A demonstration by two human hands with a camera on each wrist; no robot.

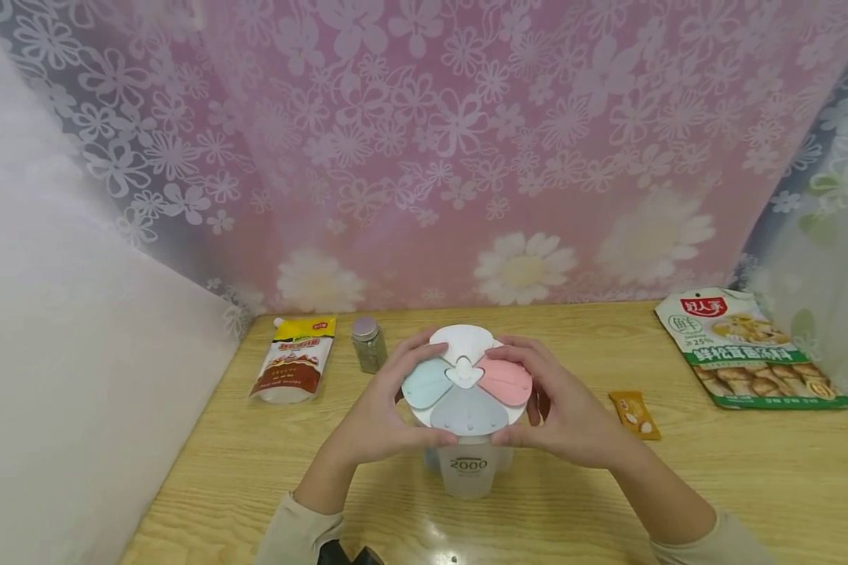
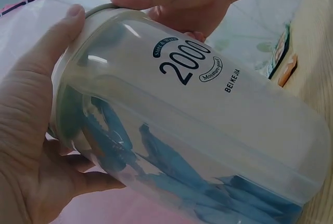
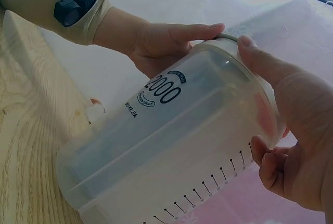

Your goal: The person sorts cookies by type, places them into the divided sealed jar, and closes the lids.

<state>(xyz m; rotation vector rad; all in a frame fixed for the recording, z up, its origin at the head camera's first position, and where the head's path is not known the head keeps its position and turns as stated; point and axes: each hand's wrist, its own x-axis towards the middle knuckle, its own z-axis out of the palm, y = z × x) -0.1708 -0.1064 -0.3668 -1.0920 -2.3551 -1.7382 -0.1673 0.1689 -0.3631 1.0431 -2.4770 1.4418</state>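
A translucent plastic storage canister (image 1: 469, 475), printed with 2000, stands upright on the wooden table. Its round lid (image 1: 469, 416) has petal-shaped flaps in white, mint, pink and grey-blue, all lying flat. My left hand (image 1: 378, 420) grips the lid's left edge, thumb at the front and fingers over the far side. From the right, my right hand (image 1: 572, 420) holds the same rim in a mirrored way. Blue packets (image 2: 171, 156) show through the wall in the left wrist view, inside one section. A measuring scale (image 3: 203, 185) runs down the wall in the right wrist view.
At the back left lie a yellow-and-brown pouch (image 1: 293, 361) and a small spice jar (image 1: 369, 345) with a mauve cap. To the right are a small orange packet (image 1: 634, 414) and a large green-and-white food bag (image 1: 752, 349). A floral curtain (image 1: 424, 157) hangs behind the table.
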